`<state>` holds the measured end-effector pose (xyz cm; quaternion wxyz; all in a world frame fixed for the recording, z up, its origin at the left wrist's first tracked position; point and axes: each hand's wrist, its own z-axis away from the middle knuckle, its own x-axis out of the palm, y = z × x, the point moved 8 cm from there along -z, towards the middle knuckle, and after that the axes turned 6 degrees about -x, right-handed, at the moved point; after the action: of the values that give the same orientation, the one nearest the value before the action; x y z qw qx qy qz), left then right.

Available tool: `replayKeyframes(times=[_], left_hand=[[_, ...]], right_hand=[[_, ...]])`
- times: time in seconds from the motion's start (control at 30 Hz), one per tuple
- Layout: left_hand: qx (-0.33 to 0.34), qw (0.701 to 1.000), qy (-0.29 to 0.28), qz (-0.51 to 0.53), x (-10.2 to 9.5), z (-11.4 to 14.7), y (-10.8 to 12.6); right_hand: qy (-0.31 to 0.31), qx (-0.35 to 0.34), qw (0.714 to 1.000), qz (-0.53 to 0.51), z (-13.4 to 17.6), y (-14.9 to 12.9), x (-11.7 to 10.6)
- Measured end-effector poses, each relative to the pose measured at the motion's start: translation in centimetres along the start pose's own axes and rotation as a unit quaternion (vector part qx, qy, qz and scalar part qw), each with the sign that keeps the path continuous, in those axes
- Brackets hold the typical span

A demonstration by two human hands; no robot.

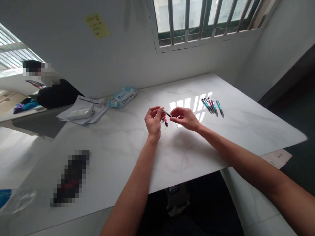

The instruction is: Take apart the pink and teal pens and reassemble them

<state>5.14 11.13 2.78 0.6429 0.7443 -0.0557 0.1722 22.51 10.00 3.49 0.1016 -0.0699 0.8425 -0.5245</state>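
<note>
Daylight from a barred window [209, 21] in a pale wall [133, 62] falls on a white, grey-veined tabletop [118, 144] in the head view, leaving bright reflections near its middle. Above these reflections' near edge, the left hand [154, 119] pinches the white end of a slim white-and-black pen part [167, 113] between thumb and fingers. At its dark end is the right hand [184, 118], thumb and fingertips closed in narrowly around it, so the part slants between the 2 hands. Just below the left hand's fingers lies a red-and-black piece [166, 121], partly hidden. Farther right, teal and red pens [210, 105] lie close together, with 1 teal pen [220, 107] just beside them. Toward the wall on the left are a blue-and-white wipes packet [123, 97] and papers [71, 109] with a white device [80, 113] on top. Nearer the front left lies a dark, pixelated object [71, 178], with clear plastic [22, 200] at the picture's edge. Beyond a partition, another person [55, 93] in dark clothing is visible. Up on the wall sticks a yellow note [97, 25].
</note>
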Motion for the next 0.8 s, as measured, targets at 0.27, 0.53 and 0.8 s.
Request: replayKeyframes(times=[0.27, 0.53, 0.8], left_hand=[[-0.163, 0.982, -0.092, -0.015, 1.8, 1.9, -2.9], [-0.191, 0.966, -0.156, -0.08, 3.3, 3.5, -3.3], [-0.155, 0.975, -0.118, -0.11, 2.5, 2.7, -2.7]], right_hand=[[0.126, 0.052, 0.984, -0.111, -1.1, 1.3, -4.3], [0.123, 0.093, 0.979, -0.135, -1.0, 1.3, -4.5], [0.198, 0.053, 0.963, 0.177, -1.2, 0.8, -10.6]])
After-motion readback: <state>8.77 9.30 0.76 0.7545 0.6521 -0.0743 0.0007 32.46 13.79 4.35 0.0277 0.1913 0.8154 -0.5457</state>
